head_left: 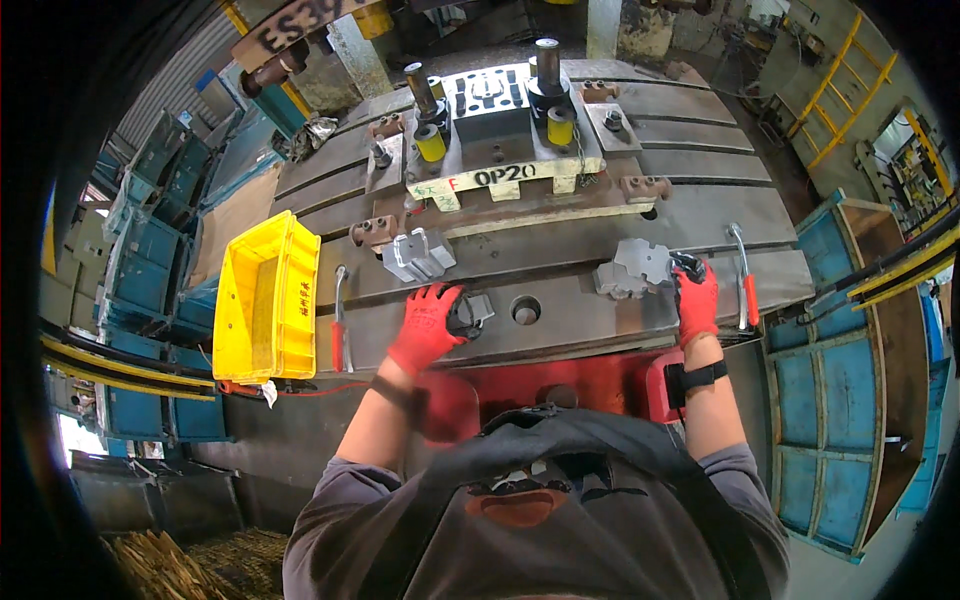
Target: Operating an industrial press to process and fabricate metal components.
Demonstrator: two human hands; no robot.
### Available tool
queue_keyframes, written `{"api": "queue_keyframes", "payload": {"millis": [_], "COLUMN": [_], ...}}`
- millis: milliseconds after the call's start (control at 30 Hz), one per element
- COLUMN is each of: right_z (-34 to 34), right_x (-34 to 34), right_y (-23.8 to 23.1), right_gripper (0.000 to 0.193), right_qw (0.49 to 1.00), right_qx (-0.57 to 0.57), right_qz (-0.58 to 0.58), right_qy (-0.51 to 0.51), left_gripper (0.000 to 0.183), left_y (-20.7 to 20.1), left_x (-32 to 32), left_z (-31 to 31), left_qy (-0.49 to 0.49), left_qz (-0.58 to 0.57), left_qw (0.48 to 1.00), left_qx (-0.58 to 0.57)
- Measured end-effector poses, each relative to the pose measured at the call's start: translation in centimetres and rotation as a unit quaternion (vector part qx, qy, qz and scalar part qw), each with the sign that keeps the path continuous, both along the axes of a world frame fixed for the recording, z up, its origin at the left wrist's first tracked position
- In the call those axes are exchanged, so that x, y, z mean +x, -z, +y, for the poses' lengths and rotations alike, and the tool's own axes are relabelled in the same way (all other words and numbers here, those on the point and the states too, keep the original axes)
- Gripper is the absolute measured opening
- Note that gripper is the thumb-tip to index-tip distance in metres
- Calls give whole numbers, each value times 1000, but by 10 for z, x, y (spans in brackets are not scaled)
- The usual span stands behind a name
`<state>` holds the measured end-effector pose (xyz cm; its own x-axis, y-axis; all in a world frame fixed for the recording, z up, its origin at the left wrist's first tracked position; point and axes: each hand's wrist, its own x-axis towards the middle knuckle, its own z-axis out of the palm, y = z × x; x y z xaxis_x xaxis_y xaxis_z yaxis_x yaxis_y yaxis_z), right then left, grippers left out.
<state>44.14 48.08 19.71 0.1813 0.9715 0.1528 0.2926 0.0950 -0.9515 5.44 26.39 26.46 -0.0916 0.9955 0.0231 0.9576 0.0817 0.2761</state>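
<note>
My left hand point(430, 325), in a red glove with a dark palm, is closed on a small grey metal piece point(481, 309) low over the near edge of the press bed. Farther right, my right hand point(696, 298), gloved the same way, pinches the right edge of a flat, notched grey metal plate point(643, 262). Other grey plates point(615, 283) lie beneath that one. A stack of grey metal parts point(417, 255) rests on the bed just beyond my left hand.
Behind stands a die point(500, 150) with two posts and yellow cylinders on the slotted bed point(700, 205). A yellow crate point(267, 300) is at left. Red-handled tools point(338, 335) point(747, 290) lie on either side. A red control stand point(560, 385) is in front of me.
</note>
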Motion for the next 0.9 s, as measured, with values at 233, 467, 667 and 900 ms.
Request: {"api": "queue_keyframes", "payload": {"millis": [233, 467, 667, 900], "right_z": [-13, 4, 61, 176], "right_x": [-11, -40, -127, -254], "right_y": [-32, -84, -156, -160], "right_gripper": [25, 21, 17, 19], "right_qw": [989, 956, 938, 969], "right_qx": [-3, 4, 11, 99], "right_qz": [140, 263, 278, 146], "right_qy": [-51, -132, -207, -174], "left_gripper": [83, 83, 85, 83], "left_y": [5, 8, 8, -16], "left_x": [7, 5, -2, -6], "left_z": [4, 1, -4, -21], "left_qy": [3, 3, 38, -18], "left_qz": [2, -10, -7, -120], "left_qw": [1000, 1000, 999, 985], "left_qx": [13, -29, 3, 124]}}
